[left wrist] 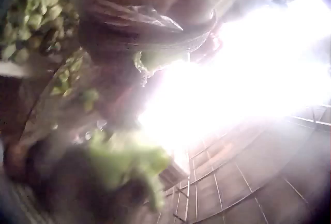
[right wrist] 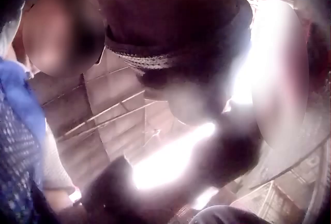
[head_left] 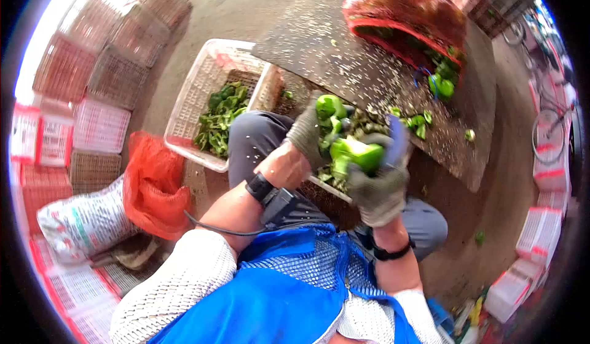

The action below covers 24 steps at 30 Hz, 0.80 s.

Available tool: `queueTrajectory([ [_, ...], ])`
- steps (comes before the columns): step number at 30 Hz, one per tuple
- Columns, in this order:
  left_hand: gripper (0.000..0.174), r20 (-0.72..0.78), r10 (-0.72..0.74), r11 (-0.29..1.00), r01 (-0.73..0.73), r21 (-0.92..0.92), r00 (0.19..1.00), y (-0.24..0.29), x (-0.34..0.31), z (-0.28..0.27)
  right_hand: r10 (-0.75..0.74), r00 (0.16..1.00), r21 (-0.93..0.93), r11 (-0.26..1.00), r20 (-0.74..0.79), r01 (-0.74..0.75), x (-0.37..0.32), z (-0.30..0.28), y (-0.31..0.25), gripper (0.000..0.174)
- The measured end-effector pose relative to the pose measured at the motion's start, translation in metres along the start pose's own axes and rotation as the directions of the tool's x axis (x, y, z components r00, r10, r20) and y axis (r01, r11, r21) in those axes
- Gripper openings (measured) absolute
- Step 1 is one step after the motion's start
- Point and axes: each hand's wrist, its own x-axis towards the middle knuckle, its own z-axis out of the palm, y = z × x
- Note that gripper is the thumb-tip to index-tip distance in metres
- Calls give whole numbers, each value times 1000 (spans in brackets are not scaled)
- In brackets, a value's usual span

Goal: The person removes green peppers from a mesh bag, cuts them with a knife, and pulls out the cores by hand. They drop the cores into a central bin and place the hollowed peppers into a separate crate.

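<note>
In the head view both hands wear greyish knit gloves and work above a container of green pepper scraps. My left hand grips a green pepper, its fingers wrapped along the side. The right hand, blurred by motion, holds a blue flat blade-like tool pointing up and away. Right at its thumb is a larger, partly opened green pepper. Bright green pepper flesh shows blurred in the left wrist view. Glare and shadow hide the right hand's fingers in the right wrist view.
A white plastic basket with green pepper pieces stands left of the knees. Ahead lies a board strewn with pale seeds, bearing a red mesh sack of peppers. Stacked crates and an orange mesh bag are at left.
</note>
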Motion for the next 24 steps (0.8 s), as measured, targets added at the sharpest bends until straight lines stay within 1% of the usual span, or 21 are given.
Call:
queueTrajectory([
  [1,47,-9,7,1000,-7,15,1000,21,4,-19,161,987,184,969,20,-162,-2,-8,9,43],
  [2,56,-354,173,979,-122,162,919,39,-1,-4,318,947,360,880,39,-310,-4,-16,18,36],
  [3,64,-440,343,920,-201,337,830,68,-16,13,423,903,377,826,78,-419,0,-26,-1,35],
  [4,67,-338,385,905,-280,320,859,99,-24,-23,377,925,477,822,-42,-313,-1,-18,5,32],
  [5,67,-320,449,867,-321,380,834,125,-39,-39,466,879,518,731,96,-444,-1,-28,-1,30],
  [6,67,-300,511,824,-359,438,805,151,-54,-55,447,885,544,714,132,-442,-2,-28,2,31],
  [7,65,-352,596,749,-342,567,722,170,-72,-53,431,888,565,698,160,-440,-4,-27,3,33],
  [8,59,-266,681,484,-148,862,682,197,-84,-69,425,881,552,692,209,-465,-5,-22,1,35],
  [9,54,-146,716,133,72,988,683,219,-93,-87,429,870,532,691,243,-490,-5,-19,-1,38],
  [10,56,-78,769,-184,338,923,634,230,-109,-93,437,859,497,702,265,-511,-5,-18,-3,41],
  [12,64,111,703,-494,370,787,702,206,-106,-58,444,825,452,691,351,-564,-3,-12,-7,49],
  [13,66,200,619,-500,185,846,760,181,-108,-25,439,813,449,681,382,-579,-2,-9,-7,53],
  [14,65,261,463,-438,-37,898,847,154,-104,-9,425,810,455,675,404,-581,-3,-7,-5,57],
  [15,60,370,304,-438,-216,872,878,130,-98,24,389,820,482,670,420,-565,-3,-3,1,62],
  [16,55,465,132,-387,-386,837,876,107,-91,56,354,828,509,662,435,-550,-4,0,6,67],
  [17,47,562,-51,-411,-530,742,826,87,-84,91,314,838,545,647,446,-533,-5,3,10,72],
  [18,39,544,-30,-297,-527,797,839,72,-75,88,277,847,580,631,453,-516,-6,3,11,77],
  [19,31,523,-19,-173,-518,838,852,60,-68,84,259,857,581,646,445,-496,-7,0,10,74],
  [20,27,297,-68,-115,-303,946,952,52,-66,88,243,870,580,663,430,-472,-9,-5,7,70],
  [21,28,140,-160,59,-132,989,977,49,-59,95,228,884,580,683,408,-444,-9,-11,4,67],
  [24,31,90,-352,-176,-160,971,932,49,-46,108,182,903,467,806,390,-364,-14,-22,15,79],
])
